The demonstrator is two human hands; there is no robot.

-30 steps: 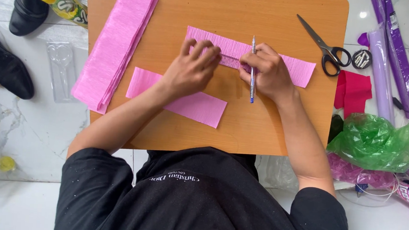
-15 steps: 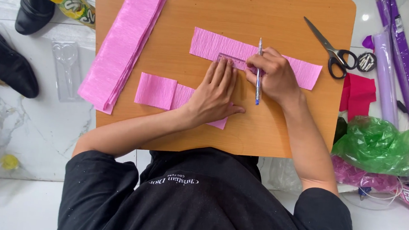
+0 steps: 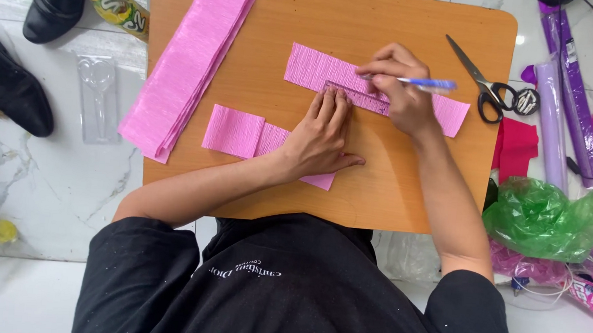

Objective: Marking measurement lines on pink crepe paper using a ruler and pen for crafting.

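A long pink crepe paper strip (image 3: pixel 315 68) lies across the middle of the small wooden table (image 3: pixel 335 29). A clear ruler (image 3: pixel 355 97) rests on it. My left hand (image 3: pixel 321 137) lies flat, fingertips pressing the ruler's left end, palm over a shorter pink paper piece (image 3: pixel 234 131). My right hand (image 3: pixel 401 90) grips a blue pen (image 3: pixel 430 83), held nearly level above the strip's right part, its tip toward the left.
A thick stack of pink crepe paper (image 3: pixel 192 56) lies on the table's left side. Black scissors (image 3: pixel 479 86) sit at the right edge. Purple rolls (image 3: pixel 562 103), a green plastic bag (image 3: pixel 546 218), black shoes (image 3: pixel 7 84) and a yellow-capped bottle (image 3: pixel 112 4) lie on the floor.
My left hand slid up off the lower pink piece onto the ruler. My right hand turned the pen from upright to nearly level.
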